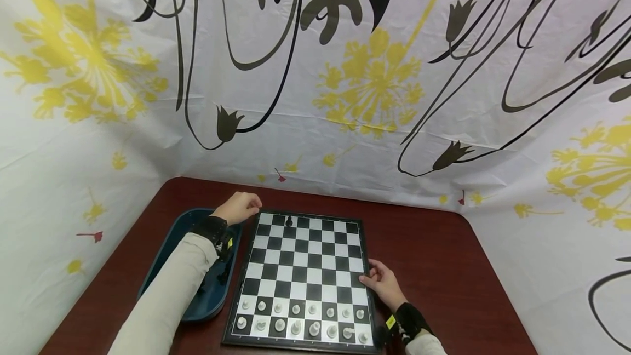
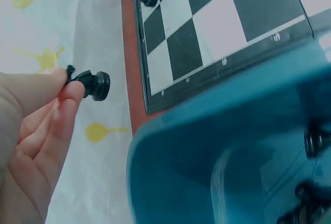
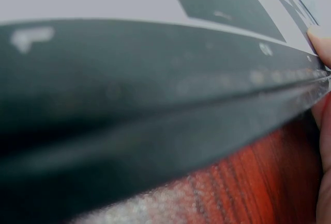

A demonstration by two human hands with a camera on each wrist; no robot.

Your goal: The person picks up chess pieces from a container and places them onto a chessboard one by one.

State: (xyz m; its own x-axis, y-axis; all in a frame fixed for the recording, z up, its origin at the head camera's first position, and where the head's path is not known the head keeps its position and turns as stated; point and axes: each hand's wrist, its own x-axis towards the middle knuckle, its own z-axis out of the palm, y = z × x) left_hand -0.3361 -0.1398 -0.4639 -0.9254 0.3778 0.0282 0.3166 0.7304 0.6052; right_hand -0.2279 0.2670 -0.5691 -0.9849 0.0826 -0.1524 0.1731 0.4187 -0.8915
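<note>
My left hand (image 1: pixel 238 208) is raised by the board's far left corner, over the tray's far end. Its thumb and fingertips pinch a black chess knight (image 2: pixel 97 85) by the top, with the round base pointing away. My right hand (image 1: pixel 386 287) grips the right edge of the chessboard (image 1: pixel 366 234), thumb (image 3: pixel 321 43) on top and fingers (image 3: pixel 325 125) at the side below. One black chess piece with a pointed tip (image 1: pixel 288 222) stands on the farthest row. White chess pieces (image 1: pixel 314 328) fill the two nearest rows.
Left of the board is a blue tray (image 1: pixel 148 278) holding several black pieces (image 2: pixel 310 203), partly hidden by my left sleeve. All stands on a dark red wooden table (image 1: pixel 434 267). A white patterned cloth (image 1: pixel 276 86) hangs around its back and sides.
</note>
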